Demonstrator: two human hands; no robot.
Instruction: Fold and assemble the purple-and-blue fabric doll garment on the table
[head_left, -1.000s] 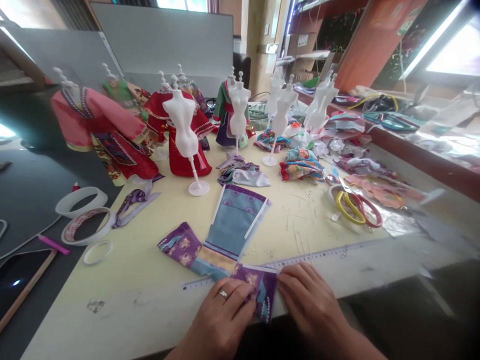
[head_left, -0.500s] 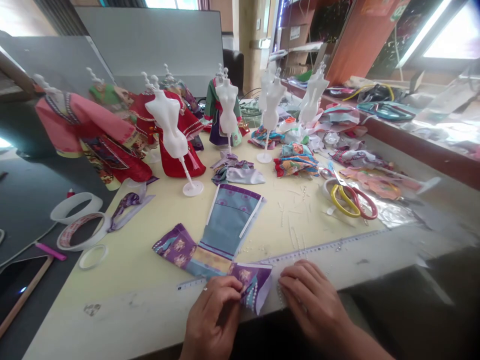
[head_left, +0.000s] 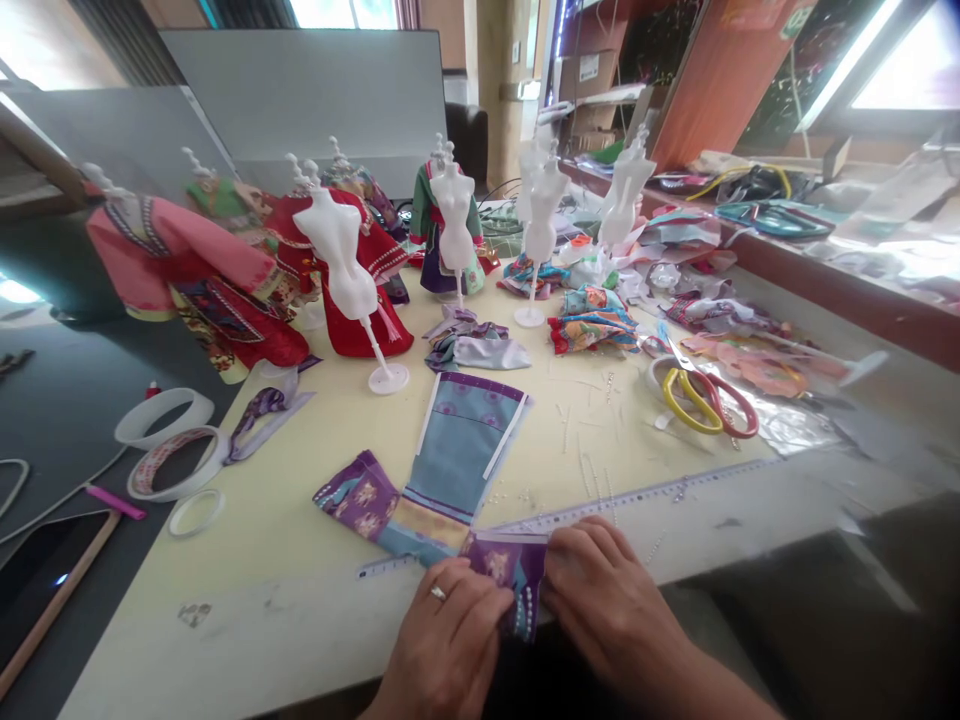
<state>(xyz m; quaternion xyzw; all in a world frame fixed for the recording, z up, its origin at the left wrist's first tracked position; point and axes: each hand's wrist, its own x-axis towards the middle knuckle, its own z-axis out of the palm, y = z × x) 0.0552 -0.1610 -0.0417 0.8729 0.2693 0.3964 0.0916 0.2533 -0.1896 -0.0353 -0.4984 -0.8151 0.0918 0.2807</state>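
At the near edge of the cream table (head_left: 247,570), the left hand (head_left: 446,635) and right hand (head_left: 604,600) seem to pinch a purple printed fabric flap (head_left: 510,570), its long blue panel (head_left: 465,450) running straight away from them.

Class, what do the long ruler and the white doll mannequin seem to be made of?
The ruler looks like thin plastic or metal: a faint sheen and printed scale, so the look leaves it open. The mannequin looks like smooth moulded white plastic, with glossy, seamless curves.

Nothing can be read clearly. The ruler (head_left: 637,498) on the tabletop (head_left: 225,590) shows graduations and tiny numerals, too small to make out. The white label (head_left: 589,67) on a cardboard box (head_left: 577,110) and the green tag (head_left: 796,20) on an orange panel (head_left: 724,70) are also illegible.
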